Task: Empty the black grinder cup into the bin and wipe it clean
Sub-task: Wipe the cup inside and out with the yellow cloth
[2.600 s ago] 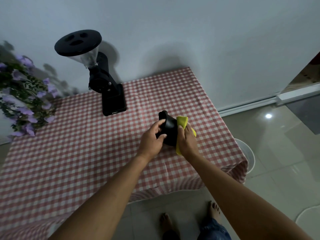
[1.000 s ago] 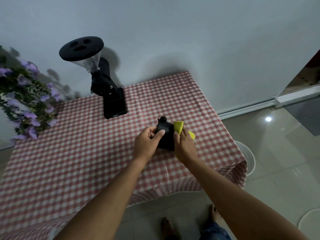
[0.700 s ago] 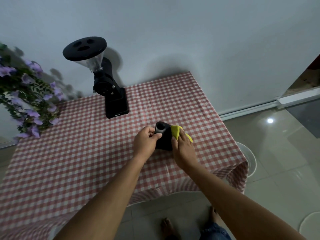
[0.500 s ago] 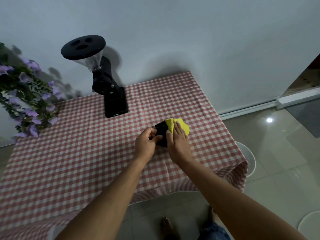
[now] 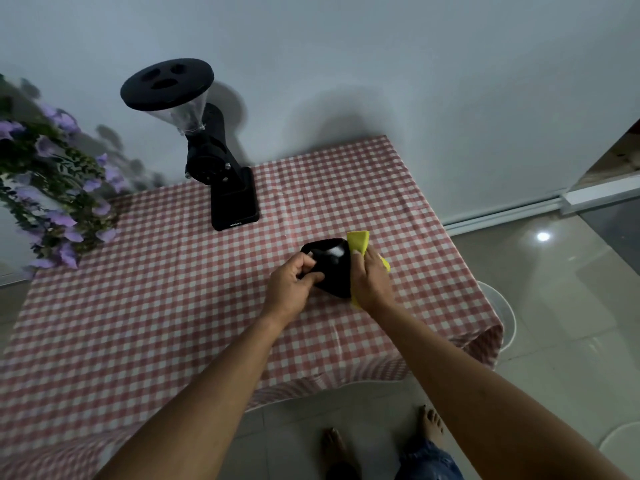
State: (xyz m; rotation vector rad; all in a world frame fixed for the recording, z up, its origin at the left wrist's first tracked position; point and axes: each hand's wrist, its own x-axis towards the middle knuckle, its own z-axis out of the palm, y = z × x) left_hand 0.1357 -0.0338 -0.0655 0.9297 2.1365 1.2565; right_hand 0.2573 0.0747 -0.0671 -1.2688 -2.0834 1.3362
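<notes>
The yellow cloth has slid to the black grinder cup's right side. The left hand pinches the cup's rim; the right hand presses the cloth on, fingers together. Both are over the checked tablecloth near its right edge, above a tiled floor.

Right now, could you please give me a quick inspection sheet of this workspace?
Surface: table under a red-checked cloth.
Job's things: black grinder cup held above the cloth; yellow cloth pressed against its right side; white bin on the floor by the table's right corner, partly hidden.
Clutter: coffee grinder at the back; purple flowers at left.
Grippers: left hand grips the cup; right hand holds the yellow cloth.
Cables: nothing seen.
Surroundings: grey wall, tiled floor, bare feet.
</notes>
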